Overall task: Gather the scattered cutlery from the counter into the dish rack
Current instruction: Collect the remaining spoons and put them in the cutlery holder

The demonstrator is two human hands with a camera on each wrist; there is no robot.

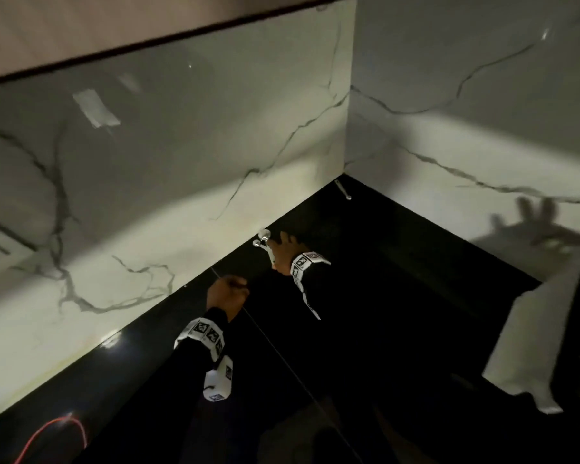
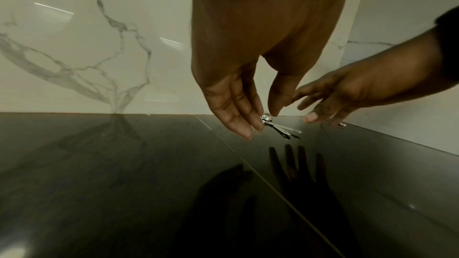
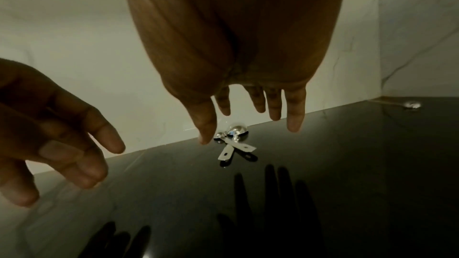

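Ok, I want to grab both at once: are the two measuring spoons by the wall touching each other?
Touching. The right wrist view shows the larger spoon and the smaller spoon with handles crossed, one lying on the other.

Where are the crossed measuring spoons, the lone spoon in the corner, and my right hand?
crossed measuring spoons (image 3: 234, 142), right wrist view, where the handles cross.
lone spoon (image 1: 343, 190), head view, mid-handle.
right hand (image 1: 283, 251), head view, back of the hand.
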